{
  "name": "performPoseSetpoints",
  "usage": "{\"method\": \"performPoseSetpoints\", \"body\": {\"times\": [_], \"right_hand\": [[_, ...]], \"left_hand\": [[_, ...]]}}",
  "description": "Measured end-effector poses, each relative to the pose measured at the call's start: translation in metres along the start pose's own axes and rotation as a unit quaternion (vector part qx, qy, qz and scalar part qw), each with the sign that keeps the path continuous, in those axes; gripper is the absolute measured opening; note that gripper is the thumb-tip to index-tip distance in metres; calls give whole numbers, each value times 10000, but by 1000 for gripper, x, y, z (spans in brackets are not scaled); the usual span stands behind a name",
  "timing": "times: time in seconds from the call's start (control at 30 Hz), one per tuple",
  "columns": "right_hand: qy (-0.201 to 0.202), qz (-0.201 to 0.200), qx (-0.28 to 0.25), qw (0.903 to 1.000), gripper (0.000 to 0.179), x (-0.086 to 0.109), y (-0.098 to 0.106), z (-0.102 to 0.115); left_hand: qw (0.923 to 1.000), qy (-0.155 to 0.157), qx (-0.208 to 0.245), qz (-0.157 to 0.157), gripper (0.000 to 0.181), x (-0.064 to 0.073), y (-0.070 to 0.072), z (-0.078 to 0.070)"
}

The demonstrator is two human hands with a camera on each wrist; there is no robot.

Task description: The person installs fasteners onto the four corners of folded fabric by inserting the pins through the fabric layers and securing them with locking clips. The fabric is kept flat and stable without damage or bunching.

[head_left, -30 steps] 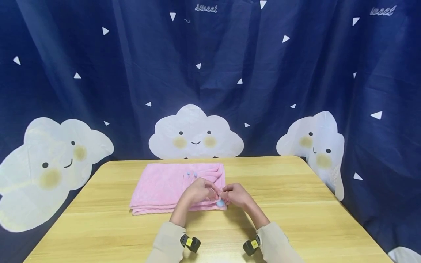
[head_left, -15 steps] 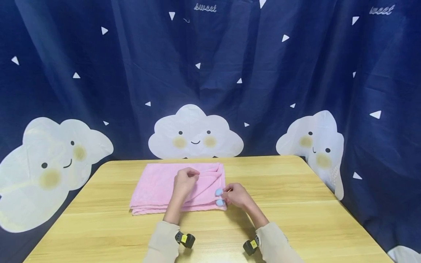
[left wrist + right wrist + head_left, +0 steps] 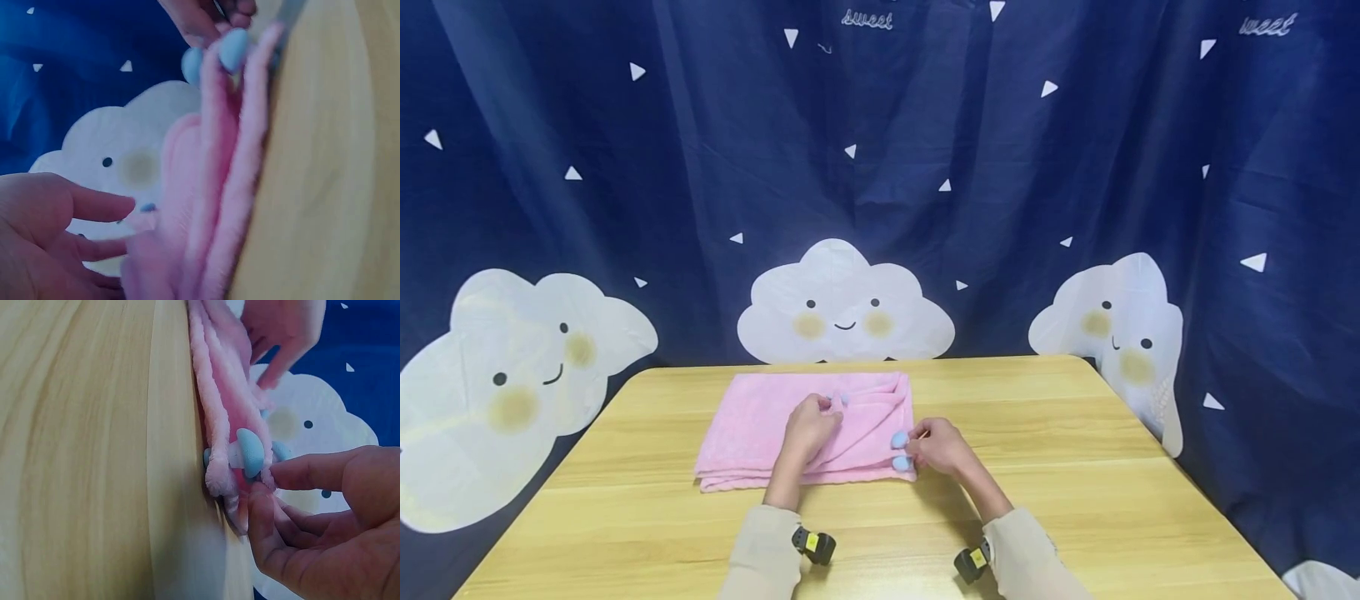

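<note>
A folded pink fleece blanket [image 3: 752, 429] lies on the table, with layered edges along its right side. Two light-blue mushroom-shaped fasteners [image 3: 900, 440] sit at its front right corner; one shows a pale stem against the cloth in the right wrist view. My right hand [image 3: 942, 444] pinches the blanket edge beside them between thumb and forefinger [image 3: 309, 472]. Over the blanket's middle, my left hand [image 3: 808, 427] has its fingertips close to a small raised fold and another pair of blue fasteners [image 3: 844, 400]. Its thumb [image 3: 106, 203] and forefinger stand apart.
The pale wooden table [image 3: 1060, 483] extends around the blanket on all sides. Behind it hangs a dark blue curtain [image 3: 700, 167] printed with white clouds and triangles. Each wrist wears a small black camera [image 3: 820, 547] by a beige sleeve.
My left hand has left the front right corner, crossed over the blanket and drawn slightly left. The corner fasteners now show fully. The right hand stays at the edge.
</note>
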State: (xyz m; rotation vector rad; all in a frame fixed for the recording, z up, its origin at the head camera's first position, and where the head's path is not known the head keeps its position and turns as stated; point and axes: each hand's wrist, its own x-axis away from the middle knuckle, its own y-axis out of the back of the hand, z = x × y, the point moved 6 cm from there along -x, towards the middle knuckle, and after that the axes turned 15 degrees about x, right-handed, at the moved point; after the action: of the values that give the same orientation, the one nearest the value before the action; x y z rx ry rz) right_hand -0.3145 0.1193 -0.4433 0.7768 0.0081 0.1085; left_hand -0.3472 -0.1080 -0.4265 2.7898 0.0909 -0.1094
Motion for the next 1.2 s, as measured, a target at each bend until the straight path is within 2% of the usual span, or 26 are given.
{"method": "performPoseSetpoints", "body": {"times": [0.13, 0.3, 0.4, 0.47, 0.53, 0.63, 0.77, 0.83, 0.9, 1.03, 1.1, 1.2], "right_hand": [[15, 22, 13, 10000, 14, 1, 0, 1], [26, 33, 25, 10000, 14, 1, 1, 1], [26, 54, 19, 10000, 14, 0, 2, 1], [58, 57, 29, 10000, 14, 0, 2, 2], [64, 58, 16, 10000, 15, -1, 2, 2], [87, 59, -15, 9999, 15, -1, 1, 2], [74, 71, -43, 9999, 15, 0, 1, 2], [67, 67, -48, 9999, 15, 1, 1, 2], [65, 66, -53, 9999, 15, 1, 1, 2], [62, 60, -51, 9999, 13, 1, 1, 2], [76, 44, -28, 10000, 13, 1, 1, 2], [94, 3, -12, 10000, 13, 2, 2, 3]], "left_hand": [[9993, -132, -338, 1, 30, 0, -1, 3], [9970, -374, -562, -376, 12, 0, 0, 0], [9955, -558, -481, -593, 8, 1, 0, -9], [9962, -575, -325, -560, 6, 2, -1, -15], [9985, -451, -70, -311, 6, 3, -3, -20], [9989, -159, 174, 402, 7, 7, -9, -26], [9889, -29, 227, 1470, 7, 17, -21, -33], [9836, -74, 167, 1796, 8, 21, -26, -35], [9794, -166, 69, 2013, 9, 25, -31, -38], [9736, -368, -25, 2253, 10, 26, -38, -39], [9725, -340, 173, 2297, 8, 25, -40, -39], [9701, -198, 700, 2314, 8, 23, -42, -38]]}}
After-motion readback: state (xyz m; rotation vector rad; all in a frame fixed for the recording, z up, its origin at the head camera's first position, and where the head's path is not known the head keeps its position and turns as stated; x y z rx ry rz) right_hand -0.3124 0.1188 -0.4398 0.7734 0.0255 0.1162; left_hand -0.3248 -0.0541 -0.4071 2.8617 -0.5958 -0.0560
